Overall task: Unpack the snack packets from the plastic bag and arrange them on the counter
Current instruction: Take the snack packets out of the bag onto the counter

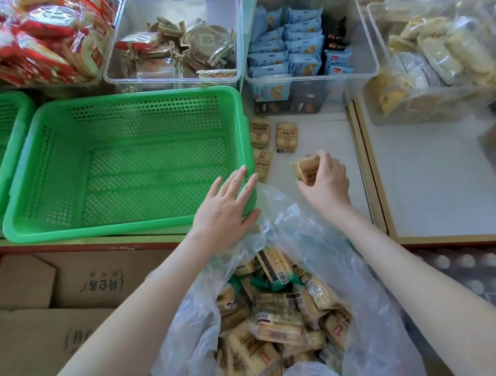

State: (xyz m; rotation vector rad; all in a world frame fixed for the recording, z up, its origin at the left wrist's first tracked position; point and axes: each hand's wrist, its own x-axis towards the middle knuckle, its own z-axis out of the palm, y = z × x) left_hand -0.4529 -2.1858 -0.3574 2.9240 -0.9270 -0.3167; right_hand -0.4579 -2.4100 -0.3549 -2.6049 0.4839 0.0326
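Risk sits in the placing: the right hand (pixel 327 178), fingers curled round one biscuit packet (pixel 308 169), is at the white counter (pixel 335 139) near three laid packets (pixel 286 137). Released askew, it spoils the row. The left hand (pixel 227 207), fingers straight, rests on the green basket (pixel 95 229), so the full plastic bag (pixel 378 311) may slump.

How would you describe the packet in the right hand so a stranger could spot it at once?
Start at the central green basket; just right of it runs a white counter strip with three tan snack packets lying flat. The fourth packet sits nearer the plastic bag. It alone is tilted and pinched by the right hand.
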